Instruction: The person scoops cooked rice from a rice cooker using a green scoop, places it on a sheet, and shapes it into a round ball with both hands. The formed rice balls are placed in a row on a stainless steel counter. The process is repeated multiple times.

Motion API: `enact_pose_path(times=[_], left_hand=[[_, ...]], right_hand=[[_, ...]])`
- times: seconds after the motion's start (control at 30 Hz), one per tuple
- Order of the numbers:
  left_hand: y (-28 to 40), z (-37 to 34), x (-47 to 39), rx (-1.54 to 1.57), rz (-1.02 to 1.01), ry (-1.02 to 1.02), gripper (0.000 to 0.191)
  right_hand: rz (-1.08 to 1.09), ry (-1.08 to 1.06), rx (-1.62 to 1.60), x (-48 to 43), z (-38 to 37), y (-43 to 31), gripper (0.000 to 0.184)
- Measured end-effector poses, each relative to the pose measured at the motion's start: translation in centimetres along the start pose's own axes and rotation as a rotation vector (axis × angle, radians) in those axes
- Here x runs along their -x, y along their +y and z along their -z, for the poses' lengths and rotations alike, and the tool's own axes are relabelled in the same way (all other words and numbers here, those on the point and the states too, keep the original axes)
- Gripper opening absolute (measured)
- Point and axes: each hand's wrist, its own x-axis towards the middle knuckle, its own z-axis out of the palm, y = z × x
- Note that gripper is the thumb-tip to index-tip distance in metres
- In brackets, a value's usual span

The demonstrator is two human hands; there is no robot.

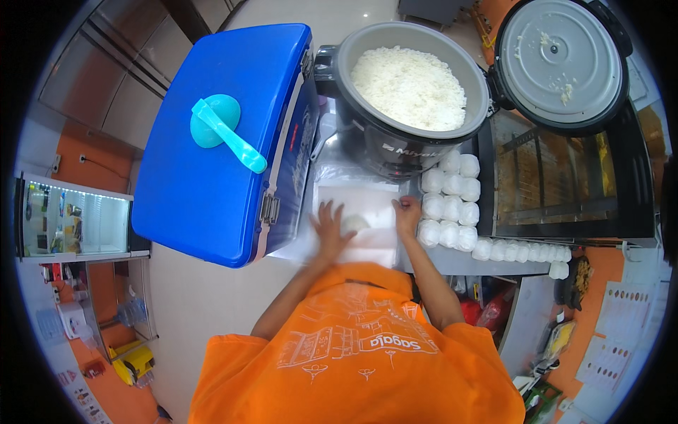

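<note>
A sheet of white wrapping paper (pixel 378 204) lies on the metal worktop in front of me, its near part raised in a fold. On the sheet is a small mound of cooked rice (pixel 356 222), partly hidden by the paper. My left hand (pixel 329 230) is at the left side of the sheet, slightly blurred, fingers spread and thumb near the rice. At the right edge, my right hand (pixel 408 214) has its fingers closed on the paper. Just right of it stand rows of white wrapped bundles (pixel 450 206).
A rice cooker (pixel 392 153) full of rice stands ahead, its lid (pixel 561 63) open to the right. A blue cooler box (pixel 212 201) on the left carries a turquoise scoop and bowl (pixel 228 132). Between them lies a pale rice paddle (pixel 324 132). A glass-fronted case (pixel 556 180) stands right.
</note>
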Motion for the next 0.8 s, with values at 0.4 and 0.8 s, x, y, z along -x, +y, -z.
enact_pose_path(times=[0.4,0.8], left_hand=[[1.0,1.5,-0.1,0.003,0.022,-0.081,0.081],[2.5,1.7,-1.7,0.112,-0.238,-0.105,0.057]], right_hand=[[-0.018,-0.132,0.035,-0.5,-0.3,-0.4,0.018],[-0.056,-0.015,0.009,-0.2,0.5,-0.7,0.021]])
